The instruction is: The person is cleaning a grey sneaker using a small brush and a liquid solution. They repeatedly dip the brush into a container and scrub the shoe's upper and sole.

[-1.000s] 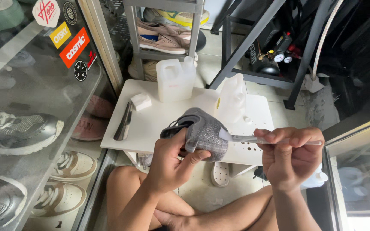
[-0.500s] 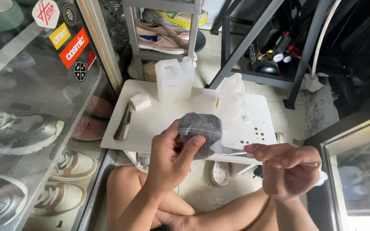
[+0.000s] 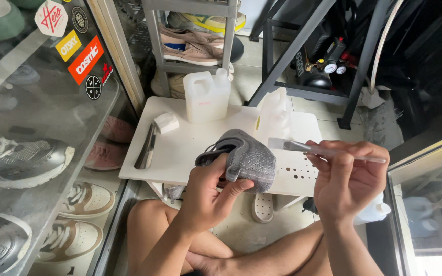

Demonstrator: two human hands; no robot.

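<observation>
One head-worn camera looks steeply down, close over the low white table [image 3: 190, 148]

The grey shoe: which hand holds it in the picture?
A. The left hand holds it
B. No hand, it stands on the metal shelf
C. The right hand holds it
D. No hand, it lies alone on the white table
A: the left hand grips the grey shoe above the white table, while the right hand holds a thin clear-handled brush.
</observation>
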